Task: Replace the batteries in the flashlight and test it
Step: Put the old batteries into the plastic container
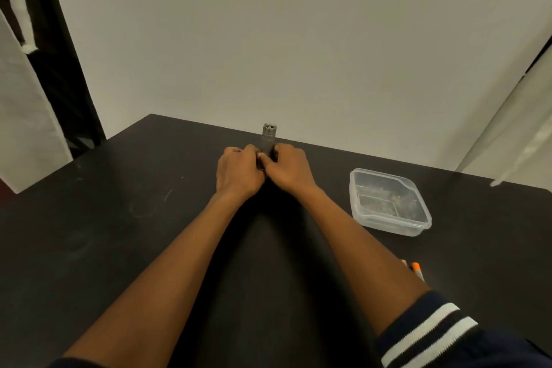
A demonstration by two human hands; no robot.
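Here, gripping a ribbed, grey metal cylindrical flashlight [269, 137] upright between left hand [239, 172] and right hand [291, 167], both closed around its lower end, over a matte black table [119, 218]; lying well right, a clear rounded-square plastic container [388, 203].

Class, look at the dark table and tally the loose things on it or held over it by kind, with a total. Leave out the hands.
Flashlight, grey, held upright by both hands: 1
Clear plastic box with lid on: 1
Orange-tipped items by the right forearm, partly hidden, too small to identify: at least 1
Total: at least 3
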